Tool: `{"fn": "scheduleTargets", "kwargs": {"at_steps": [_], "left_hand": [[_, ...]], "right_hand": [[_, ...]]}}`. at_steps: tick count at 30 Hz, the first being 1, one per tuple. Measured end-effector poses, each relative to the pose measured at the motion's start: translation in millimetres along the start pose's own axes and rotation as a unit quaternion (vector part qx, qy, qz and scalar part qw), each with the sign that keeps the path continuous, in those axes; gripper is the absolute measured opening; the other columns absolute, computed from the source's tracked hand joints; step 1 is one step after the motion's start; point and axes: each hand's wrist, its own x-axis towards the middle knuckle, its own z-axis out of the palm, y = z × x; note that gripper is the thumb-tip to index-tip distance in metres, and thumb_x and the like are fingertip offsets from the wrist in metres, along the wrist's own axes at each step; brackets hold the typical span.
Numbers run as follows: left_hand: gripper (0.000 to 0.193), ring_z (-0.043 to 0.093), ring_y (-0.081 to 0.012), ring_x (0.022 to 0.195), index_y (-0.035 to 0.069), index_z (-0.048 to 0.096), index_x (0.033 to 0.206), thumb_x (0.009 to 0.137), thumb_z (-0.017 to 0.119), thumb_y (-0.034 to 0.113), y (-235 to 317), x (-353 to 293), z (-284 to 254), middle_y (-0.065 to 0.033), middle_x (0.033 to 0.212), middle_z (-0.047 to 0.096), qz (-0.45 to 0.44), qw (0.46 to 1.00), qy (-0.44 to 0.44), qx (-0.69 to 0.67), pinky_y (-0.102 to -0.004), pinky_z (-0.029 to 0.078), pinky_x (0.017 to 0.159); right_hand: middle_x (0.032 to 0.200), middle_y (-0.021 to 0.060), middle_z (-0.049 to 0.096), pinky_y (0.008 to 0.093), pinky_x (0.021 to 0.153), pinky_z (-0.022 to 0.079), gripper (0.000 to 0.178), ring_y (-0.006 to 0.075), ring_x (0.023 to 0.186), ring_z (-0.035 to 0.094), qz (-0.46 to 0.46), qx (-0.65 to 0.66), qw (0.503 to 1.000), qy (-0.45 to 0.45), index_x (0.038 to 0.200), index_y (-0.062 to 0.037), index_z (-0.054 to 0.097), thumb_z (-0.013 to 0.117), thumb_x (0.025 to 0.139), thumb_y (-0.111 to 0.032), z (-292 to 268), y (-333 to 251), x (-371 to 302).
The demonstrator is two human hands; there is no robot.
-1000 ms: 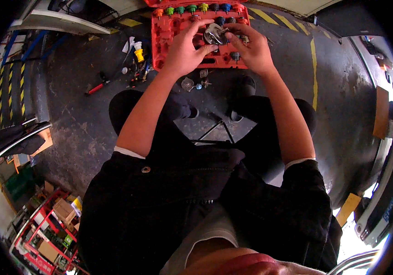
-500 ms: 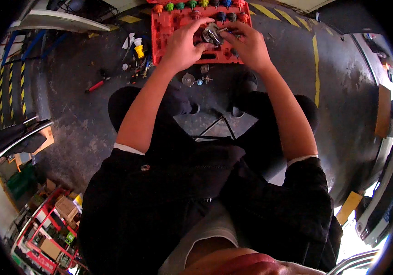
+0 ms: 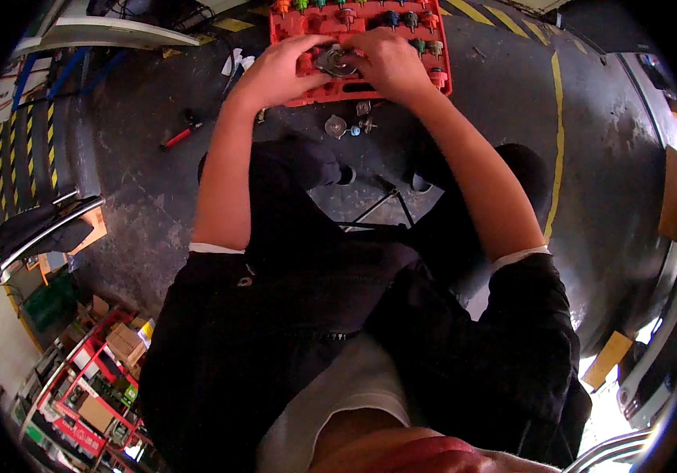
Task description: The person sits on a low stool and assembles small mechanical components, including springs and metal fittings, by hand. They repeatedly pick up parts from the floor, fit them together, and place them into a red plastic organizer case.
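Observation:
Between my hands, over the near part of an open red case, is a round silver metal cap, possibly a radiator cap. My left hand grips it from the left, thumb below and fingers above. From the right, my right hand is closed on its top with bent fingers, which hide part of it. Coloured, plug-like adapters sit in rows in the case's moulded pockets. On the floor just in front of the case lie another round metal cap and a small blue-ended fitting.
A red-handled tool lies on the dark floor to the left. Below my arms, a thin black metal stand shows between my legs. A red-framed cart with boxes stands at lower left. A yellow line runs along the floor at right.
My right hand has turned and come further over the cap, its fingers now bent on top. The cap has moved left and lower against the case. The whole view has shifted slightly.

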Motion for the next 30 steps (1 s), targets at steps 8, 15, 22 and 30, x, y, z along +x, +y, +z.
{"fn": "scheduleTargets", "kwargs": {"at_steps": [8, 15, 22, 30], "left_hand": [[0.073, 0.058, -0.0299, 0.125, 0.009, 0.055, 0.139, 0.076, 0.084, 0.033, -24.6, -4.4, -14.3, -0.0150, 0.136, 0.059, -0.012, 0.998, -0.038, 0.040, -0.0401, 0.047, 0.105], [0.080, 0.064, -0.0313, 0.114, 0.009, 0.055, 0.138, 0.070, 0.088, 0.034, -49.7, 0.2, 3.8, -0.0149, 0.129, 0.062, 0.010, 0.999, 0.038, -0.007, -0.0404, 0.051, 0.099], [0.082, 0.063, -0.0315, 0.114, 0.004, 0.054, 0.136, 0.067, 0.089, 0.032, -57.9, 7.8, 14.8, -0.0155, 0.128, 0.062, -0.021, 1.000, -0.015, 0.011, -0.0403, 0.051, 0.099], [0.084, 0.059, -0.0321, 0.120, 0.004, 0.054, 0.137, 0.065, 0.089, 0.030, -19.5, 5.9, 10.1, -0.0150, 0.129, 0.060, -0.024, 0.999, -0.035, 0.015, -0.0391, 0.047, 0.103]], "right_hand": [[0.096, 0.0068, 0.069, 0.0417, 0.084, 0.054, 0.023, 0.0291, 0.097, 0.065, -0.080, -0.017, 0.997, -0.001, 0.102, -0.0140, 0.072, 0.073, 0.079, -0.018, 25.1, -8.8, 20.2], [0.099, 0.0056, 0.070, 0.0414, 0.083, 0.055, 0.021, 0.0290, 0.094, 0.067, -0.062, -0.001, 0.998, -0.008, 0.101, -0.0165, 0.074, 0.072, 0.080, -0.018, 45.9, -6.2, 31.0], [0.099, 0.0066, 0.071, 0.0416, 0.082, 0.055, 0.021, 0.0293, 0.093, 0.068, -0.052, 0.012, 0.998, -0.041, 0.101, -0.0136, 0.074, 0.072, 0.080, -0.017, 53.2, -6.7, 36.4], [0.092, 0.0102, 0.072, 0.0455, 0.080, 0.055, 0.021, 0.0327, 0.092, 0.068, 0.014, 0.123, 0.992, -0.036, 0.101, -0.0141, 0.075, 0.070, 0.080, -0.017, 46.2, -1.5, 15.9]]}}
